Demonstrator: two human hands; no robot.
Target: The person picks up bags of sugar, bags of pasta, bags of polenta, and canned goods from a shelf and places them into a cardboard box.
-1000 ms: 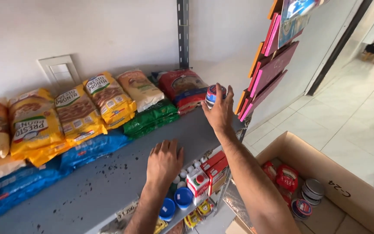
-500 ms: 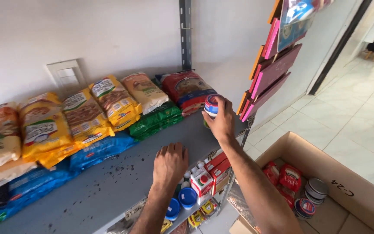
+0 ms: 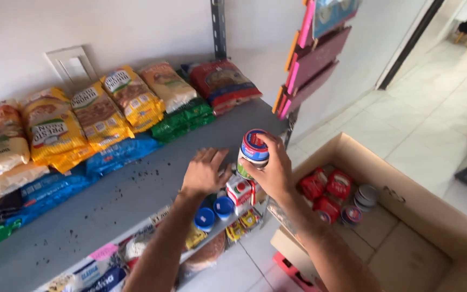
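Looking down from the head camera, the right hand (image 3: 275, 172) carries a small round jar (image 3: 252, 153) with a blue and red lid, held upright above the front edge of the grey shelf (image 3: 136, 200). The fingers (image 3: 268, 141) wrap around the jar's far side and the thumb presses the near side, so the lid stays up and the label faces the camera; that grip keeps the jar level and clear of the shelf. The forearm rises from the lower right, wrist bent slightly back.

The left hand (image 3: 205, 172) lies palm down on the shelf just beside the jar, fingers loosely spread and holding nothing, as if steadying against the board. Its forearm comes up from below the shelf edge.

Bags of dry goods (image 3: 109, 113) lie stacked in rows along the wall, leaving the front strip bare. A lower shelf shows small cartons (image 3: 240, 193) and blue caps (image 3: 214, 212). To the right, an open cardboard box (image 3: 406, 216) on the floor holds more jars and red packets.
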